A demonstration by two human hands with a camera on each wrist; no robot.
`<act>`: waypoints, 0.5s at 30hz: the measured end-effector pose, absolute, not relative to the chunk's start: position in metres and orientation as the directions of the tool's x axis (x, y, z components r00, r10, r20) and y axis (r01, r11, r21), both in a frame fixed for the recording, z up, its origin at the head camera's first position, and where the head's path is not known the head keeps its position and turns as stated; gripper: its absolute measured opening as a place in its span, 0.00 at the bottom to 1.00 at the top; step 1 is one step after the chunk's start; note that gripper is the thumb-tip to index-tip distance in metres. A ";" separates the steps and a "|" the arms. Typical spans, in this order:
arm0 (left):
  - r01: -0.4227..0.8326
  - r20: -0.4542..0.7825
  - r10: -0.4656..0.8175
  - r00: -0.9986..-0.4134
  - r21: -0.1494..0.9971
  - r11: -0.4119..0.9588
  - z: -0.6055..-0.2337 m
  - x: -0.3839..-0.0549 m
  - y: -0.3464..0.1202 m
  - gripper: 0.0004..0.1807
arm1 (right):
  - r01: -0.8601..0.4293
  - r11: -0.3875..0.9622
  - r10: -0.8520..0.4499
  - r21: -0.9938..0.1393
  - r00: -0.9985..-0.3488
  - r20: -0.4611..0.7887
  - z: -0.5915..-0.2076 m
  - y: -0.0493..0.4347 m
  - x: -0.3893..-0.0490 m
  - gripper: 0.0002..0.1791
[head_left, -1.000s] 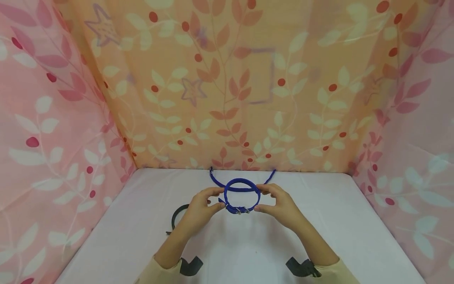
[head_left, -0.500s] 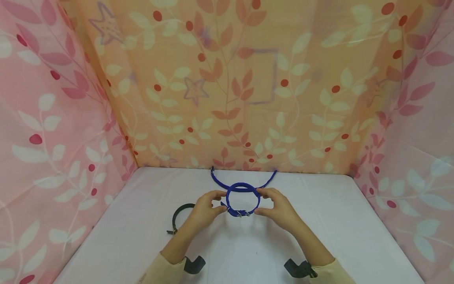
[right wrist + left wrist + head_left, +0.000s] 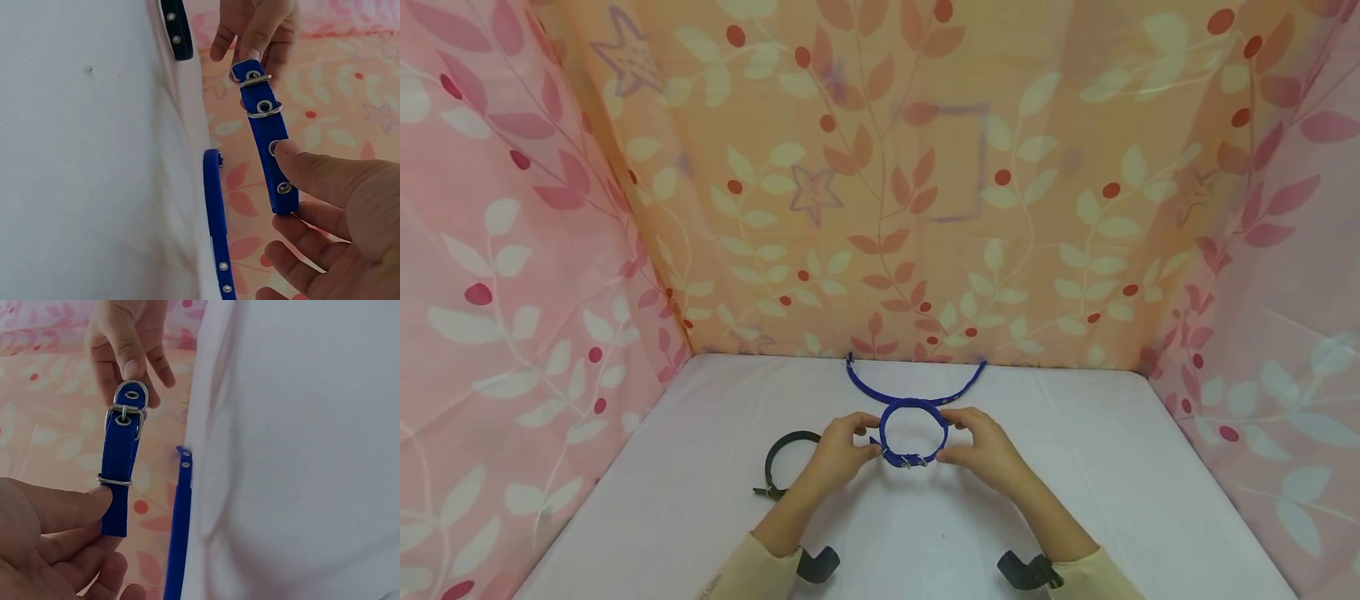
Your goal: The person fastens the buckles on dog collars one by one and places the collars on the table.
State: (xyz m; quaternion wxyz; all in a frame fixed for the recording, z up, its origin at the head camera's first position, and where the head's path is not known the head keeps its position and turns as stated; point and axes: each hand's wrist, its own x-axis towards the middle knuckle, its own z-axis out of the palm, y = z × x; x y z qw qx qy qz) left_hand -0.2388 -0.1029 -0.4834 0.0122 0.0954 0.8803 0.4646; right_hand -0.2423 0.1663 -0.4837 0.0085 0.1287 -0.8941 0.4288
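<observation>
Both hands hold a blue collar [image 3: 904, 460], buckled into a ring and raised upright over the table. The left hand [image 3: 842, 447] pinches it by the strap end, thumb near a metal keeper [image 3: 114, 481] in the left wrist view. Opposite, the right hand [image 3: 990, 450] grips the eyeleted side between thumb and fingers. The collar's metal buckle [image 3: 125, 415] and D-ring face the person. Behind it a second blue collar [image 3: 862, 385] lies unbuckled in a wide curve at the table's back. A black collar [image 3: 793, 436], partly hidden by the left forearm, lies to the left.
The white-covered table [image 3: 1075, 467] ends at an orange patterned curtain [image 3: 1037, 250] behind. Pink patterned curtains enclose the left and right sides. Dark bands [image 3: 820, 565] sit at both wrists.
Both hands have lowered the ringed collar slightly, toward the person, so more of the collar behind shows. The grip looks the same.
</observation>
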 end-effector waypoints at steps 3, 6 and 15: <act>0.134 0.048 0.171 -0.984 0.834 0.536 -0.487 -0.239 -0.101 0.19 | -0.243 0.618 -0.219 -0.748 -0.967 0.133 -0.488 0.166 -0.244 0.35; 0.111 0.028 0.162 -0.986 0.841 0.530 -0.489 -0.239 -0.101 0.19 | -0.233 0.628 -0.213 -0.742 -0.969 0.124 -0.492 0.165 -0.246 0.35; 0.089 0.005 0.158 -0.987 0.844 0.528 -0.497 -0.241 -0.101 0.20 | -0.204 0.640 -0.214 -0.740 -0.973 0.083 -0.501 0.163 -0.247 0.36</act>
